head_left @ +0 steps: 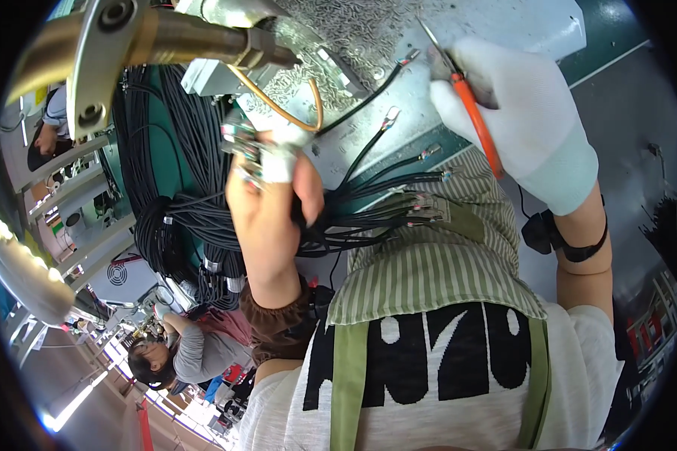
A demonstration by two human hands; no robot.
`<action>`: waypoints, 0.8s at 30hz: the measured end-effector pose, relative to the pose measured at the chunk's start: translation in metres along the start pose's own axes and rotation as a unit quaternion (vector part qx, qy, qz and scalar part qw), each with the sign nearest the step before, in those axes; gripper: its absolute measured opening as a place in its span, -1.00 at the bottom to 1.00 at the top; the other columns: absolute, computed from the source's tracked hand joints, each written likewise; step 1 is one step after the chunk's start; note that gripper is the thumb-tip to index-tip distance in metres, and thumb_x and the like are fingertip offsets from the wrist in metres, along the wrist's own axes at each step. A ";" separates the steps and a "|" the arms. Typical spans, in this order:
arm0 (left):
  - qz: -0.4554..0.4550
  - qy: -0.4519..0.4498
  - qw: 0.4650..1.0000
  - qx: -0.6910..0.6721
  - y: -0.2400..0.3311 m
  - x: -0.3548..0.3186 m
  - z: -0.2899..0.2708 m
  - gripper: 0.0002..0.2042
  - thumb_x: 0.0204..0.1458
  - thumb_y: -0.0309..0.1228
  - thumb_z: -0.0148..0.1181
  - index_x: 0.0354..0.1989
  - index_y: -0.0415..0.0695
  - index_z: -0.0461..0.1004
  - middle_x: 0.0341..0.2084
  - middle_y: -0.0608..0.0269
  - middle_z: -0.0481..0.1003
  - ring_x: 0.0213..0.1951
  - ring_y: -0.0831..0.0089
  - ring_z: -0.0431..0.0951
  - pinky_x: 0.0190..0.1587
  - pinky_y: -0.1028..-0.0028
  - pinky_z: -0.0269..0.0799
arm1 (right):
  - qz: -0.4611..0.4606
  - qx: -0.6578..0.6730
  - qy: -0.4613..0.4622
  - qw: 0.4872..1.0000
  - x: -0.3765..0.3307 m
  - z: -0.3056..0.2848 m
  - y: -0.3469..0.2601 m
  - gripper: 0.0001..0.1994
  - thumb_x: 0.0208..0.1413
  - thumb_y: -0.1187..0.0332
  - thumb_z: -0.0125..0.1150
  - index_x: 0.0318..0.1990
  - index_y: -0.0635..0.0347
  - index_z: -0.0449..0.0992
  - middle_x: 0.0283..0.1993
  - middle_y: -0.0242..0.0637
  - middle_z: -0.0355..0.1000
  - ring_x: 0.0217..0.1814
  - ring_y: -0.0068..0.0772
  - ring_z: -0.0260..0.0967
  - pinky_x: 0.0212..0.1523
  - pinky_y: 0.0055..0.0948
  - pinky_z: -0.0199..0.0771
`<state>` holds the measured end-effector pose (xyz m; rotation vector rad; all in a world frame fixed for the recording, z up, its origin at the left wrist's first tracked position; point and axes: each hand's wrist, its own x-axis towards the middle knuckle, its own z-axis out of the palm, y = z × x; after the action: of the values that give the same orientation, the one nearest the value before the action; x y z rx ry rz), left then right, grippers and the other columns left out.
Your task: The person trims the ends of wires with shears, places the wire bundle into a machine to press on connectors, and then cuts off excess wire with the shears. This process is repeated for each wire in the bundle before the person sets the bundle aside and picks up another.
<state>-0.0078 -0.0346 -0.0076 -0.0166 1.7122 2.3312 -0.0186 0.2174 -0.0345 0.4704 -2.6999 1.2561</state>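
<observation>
My left hand [267, 207], bare apart from white coverings on its fingers, is closed around black cables. Stripped ends with small coloured wires and metal tips [241, 143] stick out of its fingers, blurred by motion. In a white glove, my right hand [523, 113] grips a slim pointed tool [474, 124] with an orange handle. Its metal tip points up and left, above the worktop [496, 19]. Between my hands, several black cables [368, 184] fan out toward the right, their ends bare with small metal tips. One cable end [399, 68] lies on the metal worktop.
A brass-coloured machine arm [180, 41] juts in from the upper left, above a curved copper tube [274, 105]. Small metal clippings [353, 37] litter the worktop. Bundled black cables [177, 150] hang at the left. Another person [195, 349] sits farther off, lower left.
</observation>
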 end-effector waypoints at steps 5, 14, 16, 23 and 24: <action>-0.069 -0.092 0.957 0.266 0.008 -0.020 0.018 -0.87 0.07 -0.52 0.09 -0.22 -0.28 0.41 -0.42 0.25 0.48 -0.44 0.59 0.42 -0.39 0.61 0.33 | 0.018 0.284 -0.075 0.956 0.012 0.003 -0.034 -0.81 0.09 0.32 0.15 -0.40 0.28 0.46 -0.68 -0.39 0.34 -0.72 -0.63 0.28 -0.68 -0.61 0.28; 0.136 -0.049 0.846 0.514 -0.002 -0.021 0.032 -0.70 -0.10 -0.65 0.12 -0.12 -0.28 0.42 -0.48 0.18 0.43 -0.48 0.43 0.42 -0.40 0.56 0.33 | 0.115 0.369 -0.148 0.910 -0.005 0.009 -0.040 -0.73 0.13 0.28 0.10 -0.47 0.33 0.45 -0.70 -0.36 0.34 -0.73 -0.61 0.29 -0.70 -0.62 0.25; 0.194 -0.044 0.808 0.555 -0.003 -0.020 0.035 -0.66 -0.15 -0.67 0.14 -0.11 -0.27 0.42 -0.48 0.14 0.43 -0.48 0.38 0.43 -0.40 0.54 0.34 | 0.059 0.309 -0.132 0.940 -0.010 0.006 -0.031 -0.72 0.13 0.26 0.09 -0.48 0.33 0.44 -0.71 -0.35 0.34 -0.73 -0.60 0.30 -0.70 -0.62 0.25; 0.330 -0.132 0.684 0.637 -0.002 -0.007 0.037 -0.44 -0.42 -0.74 0.20 -0.05 -0.27 0.40 -0.36 0.04 0.43 -0.42 0.15 0.47 -0.36 0.45 0.39 | 0.279 0.534 -0.278 0.748 -0.012 -0.025 -0.038 -0.72 0.11 0.27 0.13 -0.51 0.32 0.42 -0.71 -0.31 0.35 -0.77 -0.55 0.28 -0.74 -0.57 0.23; 0.330 -0.137 0.685 0.635 0.000 -0.006 0.037 -0.44 -0.42 -0.74 0.20 -0.05 -0.27 0.40 -0.36 0.04 0.43 -0.42 0.15 0.47 -0.36 0.45 0.39 | 0.282 0.535 -0.274 0.748 -0.012 -0.024 -0.037 -0.72 0.11 0.27 0.13 -0.51 0.32 0.42 -0.71 -0.31 0.35 -0.77 -0.55 0.28 -0.74 -0.57 0.23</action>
<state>0.0031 -0.0008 0.0046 1.2669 2.9938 0.7240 0.0046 0.2167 0.0048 0.0540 -2.1886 3.3000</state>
